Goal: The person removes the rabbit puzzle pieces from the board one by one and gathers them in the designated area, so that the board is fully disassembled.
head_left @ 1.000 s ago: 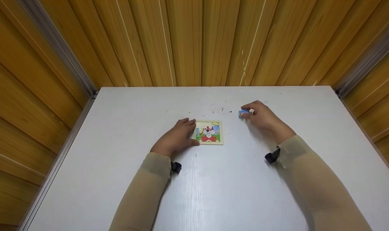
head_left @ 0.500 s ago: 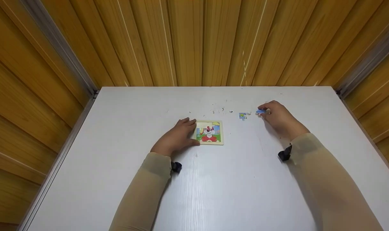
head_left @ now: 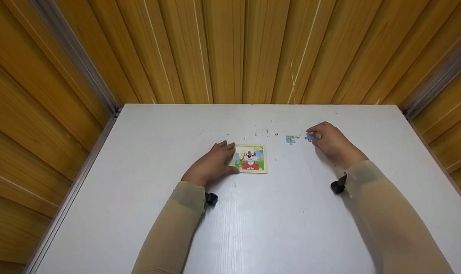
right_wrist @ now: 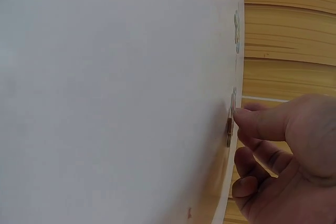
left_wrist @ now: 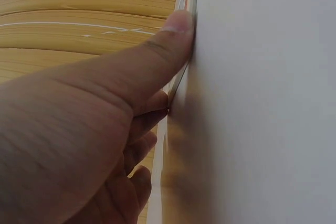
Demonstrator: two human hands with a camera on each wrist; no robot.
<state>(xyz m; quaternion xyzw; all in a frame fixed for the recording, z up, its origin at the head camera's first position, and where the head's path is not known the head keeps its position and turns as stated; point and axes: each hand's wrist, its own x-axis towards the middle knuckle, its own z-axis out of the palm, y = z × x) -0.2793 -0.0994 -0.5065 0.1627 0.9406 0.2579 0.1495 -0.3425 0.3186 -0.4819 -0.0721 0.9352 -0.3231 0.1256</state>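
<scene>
The left hand (head_left: 215, 161) lies along the near-side and left of a square, pale wooden puzzle frame (head_left: 266, 160), its fingertips at the far left corner and its thumb on the near left corner. Its fingers are fairly straight and relaxed, touching the frame without closing round it; this contact probably keeps the frame from sliding on the white, faintly grained tabletop (head_left: 268, 224).

Just right of those fingertips, inside the frame, sits a colourful cartoon picture of a red-and-white animal (head_left: 249, 161). A bare pale patch (head_left: 243, 149) shows in its upper left part, nearest the fingers.

Beyond the frame, well to the right of the left fingers, small dark specks (head_left: 266, 131) dot the tabletop. Next comes a flat blue, green and yellow jigsaw piece (head_left: 289, 139), apart from both hands, a little left of the right fingertips.

The right hand (head_left: 331, 141) pinches a flat blue jigsaw piece with a red-and-white part (head_left: 310, 137) between thumb and forefinger, a grip that seems suited to its thin edges. The piece projects left from the fingertips, close to the tabletop; whether it touches is unclear. The other right fingers curl loosely behind the thumb.
</scene>
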